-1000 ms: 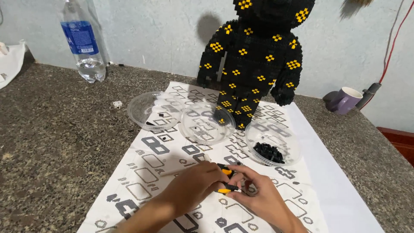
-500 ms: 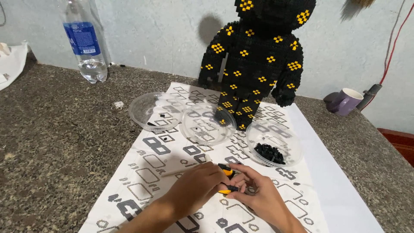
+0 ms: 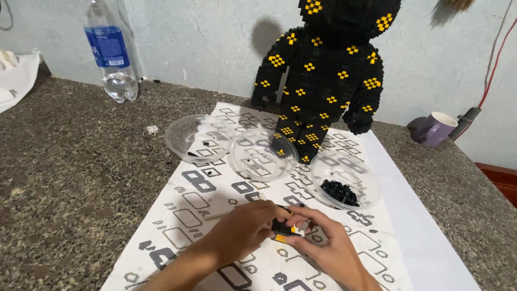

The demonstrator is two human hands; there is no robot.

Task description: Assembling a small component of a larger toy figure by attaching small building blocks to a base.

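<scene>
At the far left edge of the speckled stone desk (image 3: 64,178) lies a bit of white cloth (image 3: 19,78). Next along stands a clear plastic water bottle (image 3: 111,51) with a blue label, upright against the pale wall, with a little water in its base. A tiny white piece (image 3: 152,130) sits on the desk between the bottle and the big printed instruction sheet (image 3: 215,194) that covers the middle.

On that sheet, 3 clear plastic bowls run in a row: the left bowl (image 3: 195,139) looks almost bare, the middle bowl (image 3: 264,154) overlaps its edge, and the right bowl (image 3: 344,179) holds a heap of small black bricks (image 3: 339,192).

Nearer me, the person's left hand (image 3: 247,229) comes in from below and pinches a small black and yellow brick assembly (image 3: 284,228) just above the sheet. The right hand (image 3: 326,242) meets it from the other side, fingers closed on the same piece, so both hands grip it together in front of the bowls.

Behind the bowls stands a tall black brick bear figure (image 3: 328,75) dotted with yellow diamond patches, its feet on the sheet's far end and its head cut off by the frame. Further right a purple mug (image 3: 435,128) rests near the wall, a grey plug (image 3: 464,119) and red cable (image 3: 493,59) beside it.
</scene>
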